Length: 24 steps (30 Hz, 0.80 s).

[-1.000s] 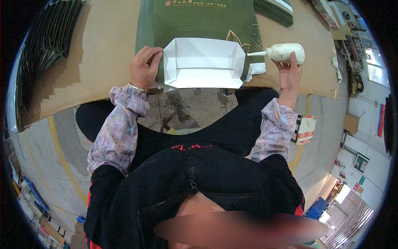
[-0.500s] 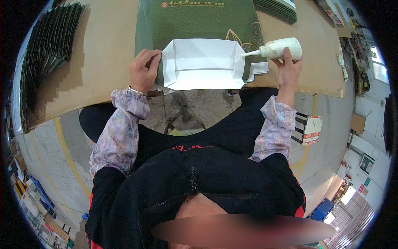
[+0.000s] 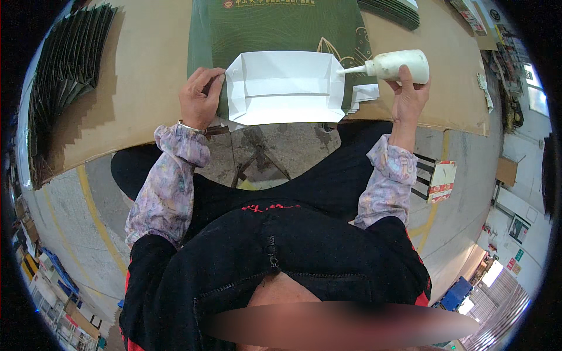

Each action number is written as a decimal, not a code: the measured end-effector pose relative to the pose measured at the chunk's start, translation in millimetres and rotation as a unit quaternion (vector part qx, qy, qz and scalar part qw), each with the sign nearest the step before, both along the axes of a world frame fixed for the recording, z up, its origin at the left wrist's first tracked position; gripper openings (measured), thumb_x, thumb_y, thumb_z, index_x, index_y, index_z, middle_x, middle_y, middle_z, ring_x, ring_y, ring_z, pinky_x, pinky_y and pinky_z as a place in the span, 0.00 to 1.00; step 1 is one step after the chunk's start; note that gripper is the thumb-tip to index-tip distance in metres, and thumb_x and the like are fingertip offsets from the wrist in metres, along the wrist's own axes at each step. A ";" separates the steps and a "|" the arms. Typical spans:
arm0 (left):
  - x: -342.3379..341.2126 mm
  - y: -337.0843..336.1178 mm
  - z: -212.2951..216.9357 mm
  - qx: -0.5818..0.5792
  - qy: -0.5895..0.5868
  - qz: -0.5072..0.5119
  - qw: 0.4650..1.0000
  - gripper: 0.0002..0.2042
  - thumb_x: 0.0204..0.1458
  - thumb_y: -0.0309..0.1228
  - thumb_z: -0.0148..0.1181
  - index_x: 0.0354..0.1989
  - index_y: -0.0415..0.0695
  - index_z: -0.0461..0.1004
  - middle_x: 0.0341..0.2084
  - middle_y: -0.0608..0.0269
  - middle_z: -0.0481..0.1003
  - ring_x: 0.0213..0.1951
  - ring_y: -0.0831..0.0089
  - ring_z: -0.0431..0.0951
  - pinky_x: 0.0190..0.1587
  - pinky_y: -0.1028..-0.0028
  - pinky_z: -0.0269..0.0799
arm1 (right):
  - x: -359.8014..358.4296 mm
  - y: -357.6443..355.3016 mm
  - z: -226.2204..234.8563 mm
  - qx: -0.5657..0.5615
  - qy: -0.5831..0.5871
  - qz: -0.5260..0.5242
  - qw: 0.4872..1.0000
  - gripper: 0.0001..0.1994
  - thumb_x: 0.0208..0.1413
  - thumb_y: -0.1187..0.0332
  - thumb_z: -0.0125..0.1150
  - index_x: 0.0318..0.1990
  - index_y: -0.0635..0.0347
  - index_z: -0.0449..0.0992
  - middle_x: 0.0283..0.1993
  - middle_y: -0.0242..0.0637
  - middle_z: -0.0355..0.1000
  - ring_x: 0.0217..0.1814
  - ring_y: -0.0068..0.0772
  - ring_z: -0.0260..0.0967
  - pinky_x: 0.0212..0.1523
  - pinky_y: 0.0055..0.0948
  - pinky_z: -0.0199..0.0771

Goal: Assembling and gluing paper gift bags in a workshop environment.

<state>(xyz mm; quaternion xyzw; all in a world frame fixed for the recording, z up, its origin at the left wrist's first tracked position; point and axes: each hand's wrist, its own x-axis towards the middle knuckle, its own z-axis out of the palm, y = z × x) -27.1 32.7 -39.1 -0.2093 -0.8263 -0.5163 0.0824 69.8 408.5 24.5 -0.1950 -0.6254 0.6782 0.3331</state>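
**Glue nozzle brought to the right edge of the folded bag base**

Over the last second our right hand (image 3: 408, 96) has lifted the white squeeze bottle (image 3: 398, 64) slightly and swung its nozzle in, so the tip now meets the right edge of the white folded paper panel (image 3: 284, 88); a second ago it sat a little lower and further off. We judge that glue is about to go along that edge, or has just begun to. The panel itself has not shifted: it lies flat on the green printed bag (image 3: 281, 26), near the front edge of the brown tabletop (image 3: 134, 88).

Our left hand (image 3: 201, 96) rests palm down, fingers loosely curled, pressing on the left edge of the panel to keep it from sliding; it grips nothing. Our right hand is closed round the bottle's body from below, wrist raised, forearm reaching up from the lap, bottle lying nearly level and pointing left. A fanned row of dark flattened bags (image 3: 70, 58) lies at far left.
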 end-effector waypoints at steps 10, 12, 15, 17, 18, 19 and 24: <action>-1.9 -1.1 -3.7 -0.007 -0.003 0.000 1.000 0.05 0.50 0.22 0.60 0.35 0.40 0.78 0.25 0.60 0.74 0.26 0.73 0.74 0.29 0.76 0.68 | 3.1 2.9 -3.2 -0.001 0.010 -0.004 1.000 0.29 0.47 0.70 0.72 0.55 0.60 0.63 0.50 0.40 0.68 0.49 0.38 0.72 0.40 0.40 0.83; -1.2 -0.7 -0.5 -0.012 0.001 0.002 1.000 0.05 0.51 0.22 0.60 0.35 0.40 0.78 0.25 0.60 0.74 0.26 0.72 0.75 0.29 0.76 0.69 | 4.2 -0.6 -2.5 -0.001 0.005 0.000 1.000 0.28 0.48 0.70 0.72 0.55 0.60 0.63 0.50 0.40 0.68 0.49 0.38 0.71 0.40 0.40 0.83; -0.7 -0.1 0.7 -0.011 0.004 0.003 1.000 0.05 0.50 0.22 0.60 0.35 0.40 0.78 0.25 0.60 0.74 0.26 0.71 0.75 0.30 0.75 0.69 | 3.3 0.2 -3.9 -0.005 0.005 0.002 1.000 0.29 0.48 0.70 0.71 0.56 0.60 0.63 0.50 0.41 0.67 0.49 0.39 0.71 0.40 0.41 0.83; -0.6 0.0 1.8 -0.005 0.004 0.003 1.000 0.05 0.50 0.22 0.60 0.35 0.40 0.78 0.26 0.60 0.75 0.27 0.71 0.75 0.31 0.75 0.69 | 4.1 1.8 -5.3 -0.009 0.012 0.000 1.000 0.29 0.48 0.70 0.71 0.56 0.59 0.63 0.50 0.41 0.67 0.49 0.39 0.71 0.40 0.41 0.83; -0.6 0.5 3.0 -0.013 0.004 0.003 1.000 0.05 0.51 0.22 0.60 0.35 0.40 0.78 0.26 0.60 0.75 0.27 0.71 0.75 0.31 0.75 0.69 | 5.4 2.9 -5.8 -0.006 0.011 -0.001 1.000 0.29 0.48 0.69 0.72 0.56 0.60 0.62 0.50 0.41 0.67 0.49 0.39 0.71 0.40 0.42 0.83; -0.8 0.6 3.9 -0.020 0.005 0.003 1.000 0.05 0.51 0.22 0.60 0.35 0.39 0.78 0.26 0.59 0.75 0.27 0.71 0.75 0.31 0.75 0.69 | 6.3 3.3 -6.5 -0.004 0.010 -0.001 1.000 0.30 0.48 0.69 0.72 0.56 0.60 0.62 0.50 0.41 0.67 0.49 0.40 0.71 0.40 0.42 0.83; -1.2 -0.3 0.4 -0.011 0.004 0.001 1.000 0.05 0.51 0.23 0.59 0.36 0.39 0.78 0.26 0.59 0.75 0.27 0.71 0.75 0.31 0.75 0.69 | 7.8 5.5 -12.2 -0.031 0.022 -0.005 0.999 0.30 0.47 0.68 0.72 0.56 0.60 0.62 0.50 0.41 0.67 0.50 0.40 0.70 0.41 0.43 0.82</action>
